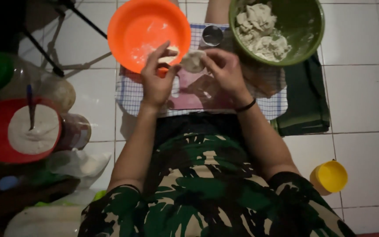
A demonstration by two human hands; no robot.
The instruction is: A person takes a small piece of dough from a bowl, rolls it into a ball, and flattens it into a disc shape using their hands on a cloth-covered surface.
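Note:
My left hand (pixel 156 77) and my right hand (pixel 224 70) are raised over a pink board (pixel 189 94) that lies on a checked cloth (pixel 128 94). Between them they pinch a pale piece of dough (pixel 192 60), my right fingers on its right edge and my left fingertips holding its left part by the orange bowl's rim. The orange bowl (pixel 148 30) stands just beyond my left hand, dusted with flour inside. A green bowl (pixel 277 28) with torn dough lumps stands beyond my right hand.
A small metal cup (pixel 212 35) sits between the two bowls. A red container of flour with a spoon (pixel 25 129) stands at left, next to jars and a plastic bag. A yellow cup (pixel 330 177) stands on the white tiles at right. A dark folded cloth (pixel 305 98) lies under the green bowl's side.

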